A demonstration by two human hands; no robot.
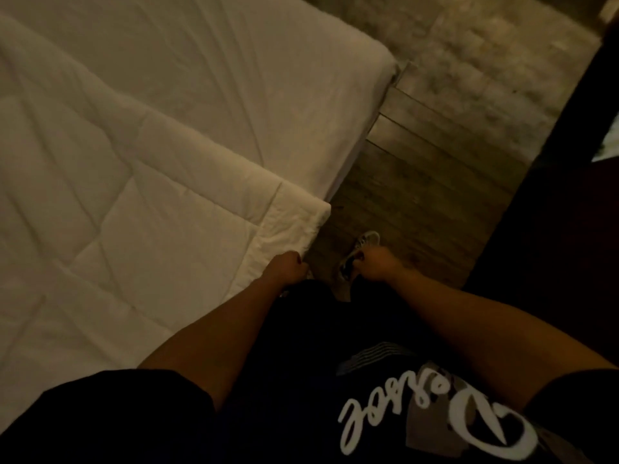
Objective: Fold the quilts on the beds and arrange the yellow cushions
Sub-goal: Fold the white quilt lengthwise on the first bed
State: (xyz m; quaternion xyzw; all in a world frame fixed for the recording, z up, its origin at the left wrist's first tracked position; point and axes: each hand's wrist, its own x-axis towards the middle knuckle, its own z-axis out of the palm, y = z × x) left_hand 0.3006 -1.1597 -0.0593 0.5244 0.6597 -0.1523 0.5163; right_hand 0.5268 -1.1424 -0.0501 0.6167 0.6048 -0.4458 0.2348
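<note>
A white quilted quilt (117,195) lies spread over the left of the bed, its near corner hanging at the mattress edge. My left hand (288,266) is at that corner's lower edge, fingers curled round the hem. My right hand (376,262) hangs apart from the quilt over the floor, fingers loosely curled and holding nothing. The bare white sheet (234,78) shows beyond the quilt. There are no yellow cushions in view.
A wooden floor (418,182) runs along the bed's right side, with my shoe (360,252) on it under my right hand. A pale rug (469,45) lies further off. Dark furniture (552,212) borders the right of the narrow aisle.
</note>
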